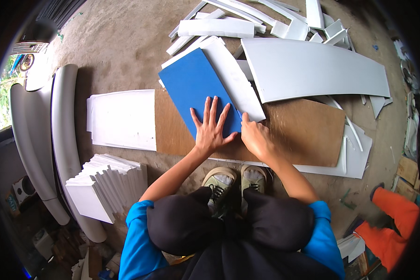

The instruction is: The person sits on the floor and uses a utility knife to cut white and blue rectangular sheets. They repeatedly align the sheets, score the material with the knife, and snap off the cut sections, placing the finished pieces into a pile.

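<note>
My left hand (211, 126) lies flat with its fingers spread, pressing down on a blue ribbed sheet (186, 74). Under the blue sheet and along its right side shows a white sheet (235, 81). My right hand (256, 139) is closed around a blue utility knife (239, 115), of which only a small part shows. The knife's tip end meets the right edge of the blue sheet, where it borders the white one; the blade itself is hidden. Beneath all this a brown board (308, 130) lies on the floor.
White offcuts (217, 28) are heaped at the far side, with a large white curved panel (317, 70) at the right. Stacked white sheets (123, 119) lie left of the board, near a bundle of white pieces (105, 184). Big rolls (67, 140) stand far left. Orange cloth (389, 228) is at lower right.
</note>
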Available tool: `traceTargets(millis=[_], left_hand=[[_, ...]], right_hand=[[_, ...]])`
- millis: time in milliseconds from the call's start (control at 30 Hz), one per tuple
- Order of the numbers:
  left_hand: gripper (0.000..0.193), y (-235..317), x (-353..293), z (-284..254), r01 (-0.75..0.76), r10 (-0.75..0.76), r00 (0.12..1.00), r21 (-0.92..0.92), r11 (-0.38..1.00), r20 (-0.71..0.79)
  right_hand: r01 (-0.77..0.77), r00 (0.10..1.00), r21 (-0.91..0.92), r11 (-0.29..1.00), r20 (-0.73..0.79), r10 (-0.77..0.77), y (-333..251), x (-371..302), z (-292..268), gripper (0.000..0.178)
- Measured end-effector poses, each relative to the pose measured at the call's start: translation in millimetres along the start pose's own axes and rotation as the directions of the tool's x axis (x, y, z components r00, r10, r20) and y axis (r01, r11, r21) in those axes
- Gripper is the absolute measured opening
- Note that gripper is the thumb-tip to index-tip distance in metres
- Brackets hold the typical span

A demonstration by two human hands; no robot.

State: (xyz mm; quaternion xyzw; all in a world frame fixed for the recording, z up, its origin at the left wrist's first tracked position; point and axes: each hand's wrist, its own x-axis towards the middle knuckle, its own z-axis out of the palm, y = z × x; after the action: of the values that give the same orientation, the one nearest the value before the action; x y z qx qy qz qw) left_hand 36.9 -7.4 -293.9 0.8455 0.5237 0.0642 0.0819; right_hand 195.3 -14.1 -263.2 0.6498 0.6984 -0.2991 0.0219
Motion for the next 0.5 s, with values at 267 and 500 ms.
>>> traceTargets(millis=[267, 500], left_hand=[[0.084, 1, -2, -1, 0.002, -0.002, 1.000, 0.026, 1.000, -0.010], [0.084, 1, -4, -1, 0.007, -0.006, 1.000, 0.018, 1.000, -0.031]], right_hand=[[-0.002, 1.000, -0.038, 0.999, 0.029, 0.003, 15, -40, 11, 0.015], [-0.016, 1.000, -0.065, 0.998, 0.009, 0.017, 20, -58, 20, 0.015]])
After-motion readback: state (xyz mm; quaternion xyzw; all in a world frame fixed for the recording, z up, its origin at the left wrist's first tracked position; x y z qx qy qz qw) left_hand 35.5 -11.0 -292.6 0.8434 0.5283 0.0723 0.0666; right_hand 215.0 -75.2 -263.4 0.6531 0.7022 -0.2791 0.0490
